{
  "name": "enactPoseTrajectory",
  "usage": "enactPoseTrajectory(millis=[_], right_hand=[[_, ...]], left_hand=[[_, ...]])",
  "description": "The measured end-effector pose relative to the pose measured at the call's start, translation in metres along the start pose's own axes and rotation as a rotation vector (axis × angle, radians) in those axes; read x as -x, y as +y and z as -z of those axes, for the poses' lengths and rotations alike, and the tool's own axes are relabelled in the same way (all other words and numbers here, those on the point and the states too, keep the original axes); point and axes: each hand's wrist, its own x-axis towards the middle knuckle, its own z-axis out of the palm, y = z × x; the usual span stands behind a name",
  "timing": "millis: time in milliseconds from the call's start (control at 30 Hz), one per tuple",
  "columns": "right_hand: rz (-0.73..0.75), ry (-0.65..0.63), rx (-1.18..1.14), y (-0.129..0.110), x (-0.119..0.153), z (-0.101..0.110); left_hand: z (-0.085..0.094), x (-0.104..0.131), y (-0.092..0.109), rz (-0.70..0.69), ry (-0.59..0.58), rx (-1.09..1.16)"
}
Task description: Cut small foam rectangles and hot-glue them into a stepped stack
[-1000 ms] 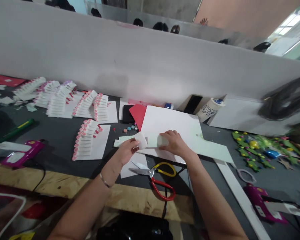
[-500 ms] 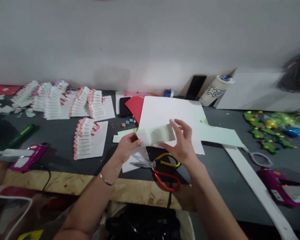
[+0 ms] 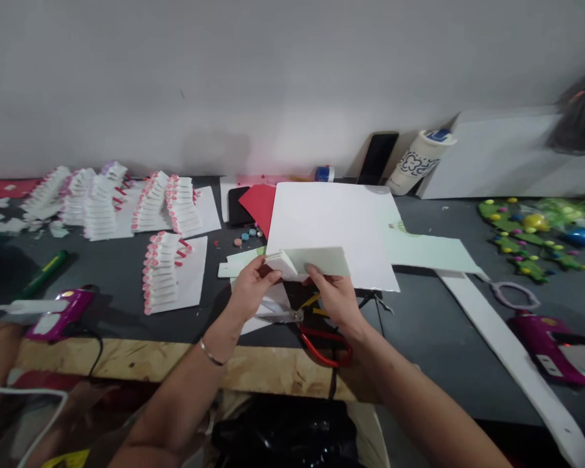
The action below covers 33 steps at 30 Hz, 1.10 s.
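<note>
A pale green-white paper strip (image 3: 327, 260) is stretched between my two hands, its left part folded into layers. My left hand (image 3: 253, 284) pinches the folded end. My right hand (image 3: 338, 299) grips the strip's lower edge, thumb on its face. Behind the strip lies a large white sheet (image 3: 331, 214). Scissors with red and yellow handles (image 3: 322, 341) lie below my hands, partly hidden by my right hand, over a small piece of white paper (image 3: 260, 325).
Pleated paper pieces with pink edges (image 3: 160, 273) lie at the left. A patterned cup (image 3: 416, 162) and a dark phone (image 3: 377, 158) lean at the back. Purple devices (image 3: 63, 315) sit at both sides. Green decorations (image 3: 521, 240) lie at the right.
My right hand has come lower and closer to my left, its fingers now pressed on the strip. The strip's loose end now points out to the right past that hand.
</note>
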Motion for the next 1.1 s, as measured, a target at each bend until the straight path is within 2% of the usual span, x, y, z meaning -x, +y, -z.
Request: enactPoseTrajectory(millis=[133,333,533,700,800,900,1100], right_hand=[[0.088,-0.004,0.053,0.001,0.003,0.0],[0.098,0.0,0.097,0.002,0.01,0.002],[0.134,-0.021,0.202,-0.002,0.01,0.005],[0.146,-0.038,0.236,-0.001,0.01,0.006],[0.126,-0.013,0.241,0.003,0.01,0.007],[0.096,0.022,0.233,0.009,0.01,0.006],[0.061,-0.157,0.125,0.007,0.008,0.0]], left_hand=[[0.001,0.002,0.001,-0.057,0.012,-0.079],[-0.001,0.007,0.004,-0.119,-0.062,-0.149],[-0.005,0.011,0.005,-0.089,-0.04,-0.081],[-0.005,0.013,0.002,-0.131,-0.014,-0.15],[-0.004,0.013,-0.001,-0.151,-0.025,-0.204],[-0.002,0.011,-0.004,-0.104,-0.032,-0.166],[-0.002,0.008,-0.007,-0.017,-0.055,-0.038]])
